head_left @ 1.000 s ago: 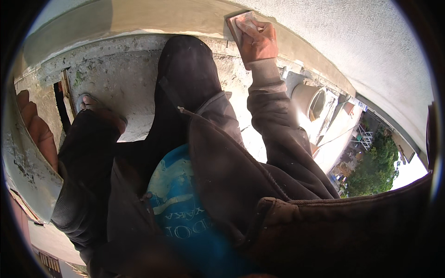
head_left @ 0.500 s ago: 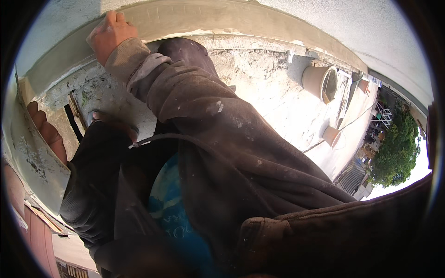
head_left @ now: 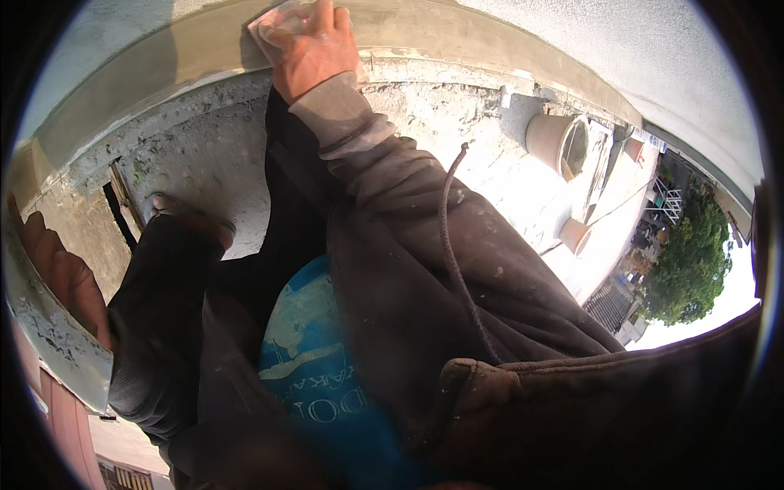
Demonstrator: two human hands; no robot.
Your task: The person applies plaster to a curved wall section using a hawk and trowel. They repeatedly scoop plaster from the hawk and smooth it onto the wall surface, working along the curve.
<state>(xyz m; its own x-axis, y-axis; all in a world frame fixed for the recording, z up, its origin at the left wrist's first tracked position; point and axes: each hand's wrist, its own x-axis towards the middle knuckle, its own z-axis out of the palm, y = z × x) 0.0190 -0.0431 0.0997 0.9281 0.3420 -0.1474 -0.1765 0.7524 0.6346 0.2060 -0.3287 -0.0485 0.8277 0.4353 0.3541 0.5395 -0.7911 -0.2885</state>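
Observation:
Up at the wall, my right hand (head_left: 314, 53) is closed on a flat, pale pinkish pad (head_left: 265, 34), whose exact kind I cannot make out. It presses the pad against a smooth, damp-looking grey-beige plaster band (head_left: 457, 33) along the foot of the white wall. At the far left, my left hand (head_left: 65, 273) grips the edge of a pale grey, plaster-smeared plate (head_left: 69, 347). The plate looks curved near the picture's rim, and part of it is cut off there. Some of the left fingers are hidden.
Rough, sunlit concrete ground (head_left: 441, 122) runs below the band. A large plaster-stained bucket (head_left: 555, 143) and a smaller bucket (head_left: 576, 237) are at the right. My foot (head_left: 163, 204) rests beside a narrow dark gap (head_left: 121, 216). A green tree (head_left: 690, 261) grows beyond.
My right hand has slid to the right along the plaster band, and its pad now shows. My left hand and the plate have shifted slightly left and down.

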